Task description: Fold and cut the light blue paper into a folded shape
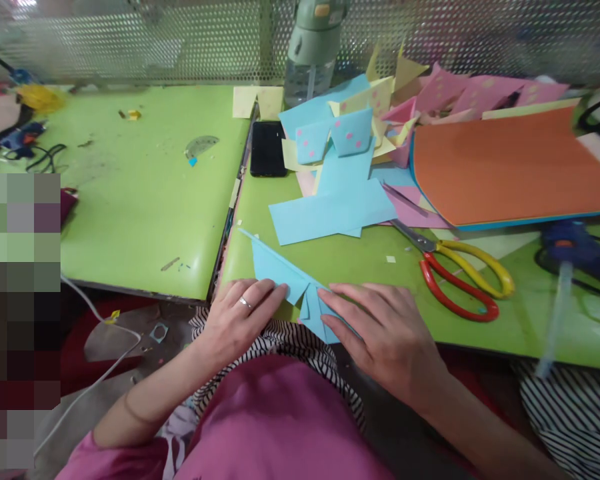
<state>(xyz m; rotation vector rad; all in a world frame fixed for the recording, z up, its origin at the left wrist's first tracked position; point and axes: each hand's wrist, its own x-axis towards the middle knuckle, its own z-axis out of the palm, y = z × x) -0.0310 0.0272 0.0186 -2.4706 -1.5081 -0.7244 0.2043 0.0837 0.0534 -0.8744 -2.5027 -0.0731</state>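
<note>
A folded piece of light blue paper point(283, 270) lies at the table's front edge, with a narrow folded strip along its upper side and a notch in its lower side. My left hand point(247, 310), a ring on one finger, holds its left part with bent fingers. On the right part, the fingers of my right hand point(380, 327) press the paper, the thumb below. Beyond my hands lies a flat strip of blue paper point(325, 213). Scissors point(430, 247) with red and yellow handles rest right of it, their blades partly over the coloured paper.
Behind are a black phone point(269, 150), a bottle point(313, 53) and a pile of dotted paper pieces point(350, 133). Orange sheets point(505, 167) and a blue glue gun point(573, 247) lie right. A gap point(235, 193) splits the green tables; a protractor point(203, 145) lies left.
</note>
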